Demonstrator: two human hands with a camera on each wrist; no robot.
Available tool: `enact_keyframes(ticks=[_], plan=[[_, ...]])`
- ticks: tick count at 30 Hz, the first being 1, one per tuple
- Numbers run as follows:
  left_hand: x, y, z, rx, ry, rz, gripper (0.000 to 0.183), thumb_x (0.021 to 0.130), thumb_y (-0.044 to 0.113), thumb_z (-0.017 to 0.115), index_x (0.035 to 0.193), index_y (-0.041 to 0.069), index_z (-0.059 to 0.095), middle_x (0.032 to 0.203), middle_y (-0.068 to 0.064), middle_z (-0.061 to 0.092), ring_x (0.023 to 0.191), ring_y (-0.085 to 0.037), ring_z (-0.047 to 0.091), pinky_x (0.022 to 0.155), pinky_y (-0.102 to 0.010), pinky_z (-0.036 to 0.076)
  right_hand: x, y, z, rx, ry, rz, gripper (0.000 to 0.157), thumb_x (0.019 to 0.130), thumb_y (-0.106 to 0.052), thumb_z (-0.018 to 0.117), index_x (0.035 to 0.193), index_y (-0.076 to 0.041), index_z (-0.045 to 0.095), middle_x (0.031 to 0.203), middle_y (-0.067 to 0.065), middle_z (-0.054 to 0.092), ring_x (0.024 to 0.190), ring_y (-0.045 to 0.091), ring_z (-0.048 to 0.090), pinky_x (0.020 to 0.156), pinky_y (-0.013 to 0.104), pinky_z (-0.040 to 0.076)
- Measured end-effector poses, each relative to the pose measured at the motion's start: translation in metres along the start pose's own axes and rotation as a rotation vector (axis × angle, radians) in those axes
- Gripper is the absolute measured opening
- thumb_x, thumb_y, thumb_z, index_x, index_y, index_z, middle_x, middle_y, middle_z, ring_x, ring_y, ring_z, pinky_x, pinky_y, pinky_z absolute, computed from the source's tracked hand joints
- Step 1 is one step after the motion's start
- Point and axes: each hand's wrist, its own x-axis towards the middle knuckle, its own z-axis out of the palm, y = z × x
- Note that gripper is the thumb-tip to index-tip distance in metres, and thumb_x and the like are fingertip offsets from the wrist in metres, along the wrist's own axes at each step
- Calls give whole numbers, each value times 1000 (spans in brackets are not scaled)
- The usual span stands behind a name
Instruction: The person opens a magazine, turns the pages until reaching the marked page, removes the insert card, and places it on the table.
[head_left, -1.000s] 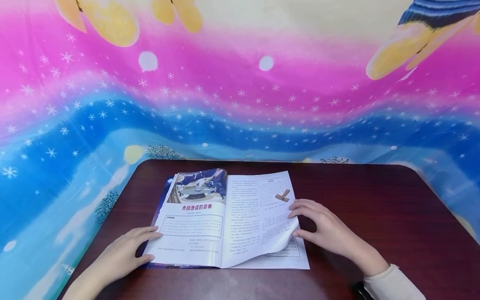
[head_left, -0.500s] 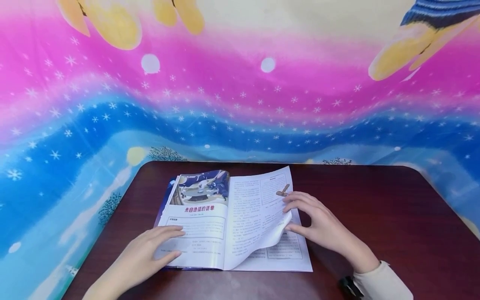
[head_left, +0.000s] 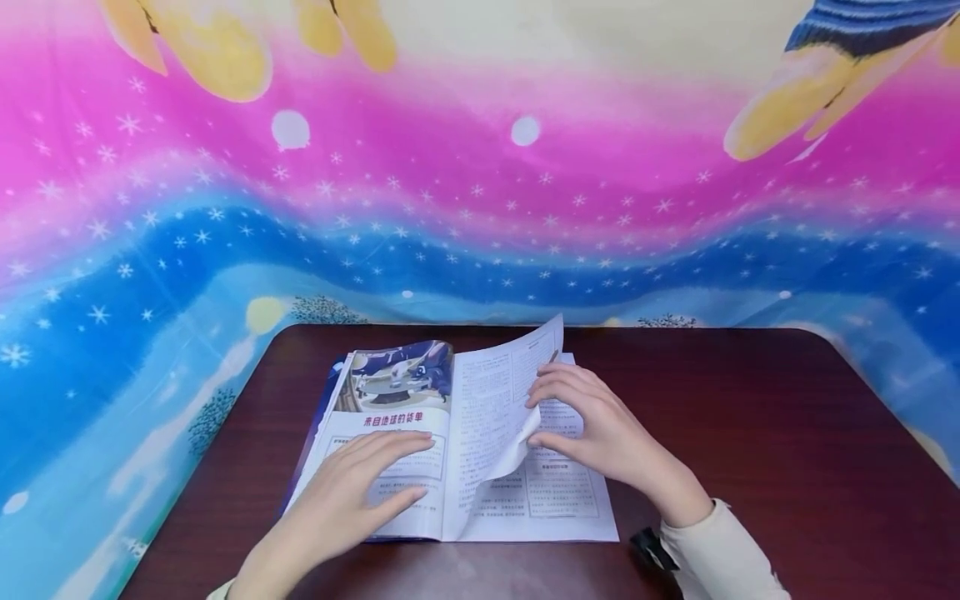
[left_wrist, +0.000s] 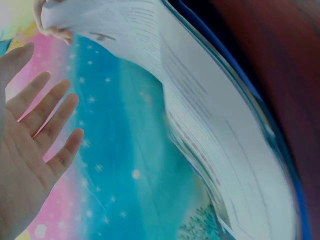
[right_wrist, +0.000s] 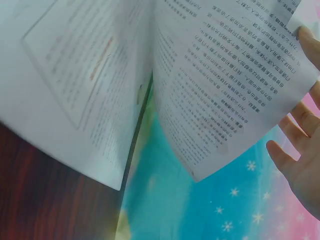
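An open magazine lies on the dark table, its left page showing a colour picture and a red heading. My right hand pinches the outer edge of the right-hand page, which is lifted and curved toward the spine. Printed text on the sheet beneath shows under it. In the right wrist view the raised page stands up from the fold, with the fingers at its edge. My left hand hovers over the lower left page, fingers extended and holding nothing; in the left wrist view its palm and spread fingers face the magazine.
The reddish-brown wooden table extends to both sides of the magazine. Behind it hangs a pink and blue cloth with snowflakes. A black band sits at the right wrist, by a pale sleeve.
My right hand has moved left, lifting the page and bending it further toward the spine. My left hand has moved right, from the magazine's left edge to over the left page.
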Motion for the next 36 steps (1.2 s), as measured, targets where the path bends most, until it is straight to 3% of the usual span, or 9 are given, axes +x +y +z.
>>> enact_keyframes(ticks=[11,22,31,36], plan=[[33,27,16,-60,51,109,54,85,36,79,135,26,61,131,12,62,120,-12,58,99,-45,48,7,-6,5,-13,12,-1,43,71,-27,91,107,-20,68,116,2,65,129,26,48,110,48,32],[56,50,26,-5,59,133,59,83,36,81,136,22,60,138,8,58,123,-14,57,102,-43,45,15,-10,1,-34,5,-32,44,72,-32,89,109,-19,69,116,1,65,127,25,49,111,47,32],[63,55,30,10,108,155,60,83,23,82,138,20,58,131,4,64,116,-14,61,99,-36,47,19,-13,-3,-34,3,-45,44,73,-36,87,109,-18,69,115,-3,65,127,25,49,111,46,32],[63,54,30,23,123,181,63,80,8,82,138,18,60,131,3,64,114,-15,63,98,-36,48,18,-14,-5,-12,9,-50,50,73,-32,88,116,-17,68,122,-2,64,128,23,49,110,45,33]])
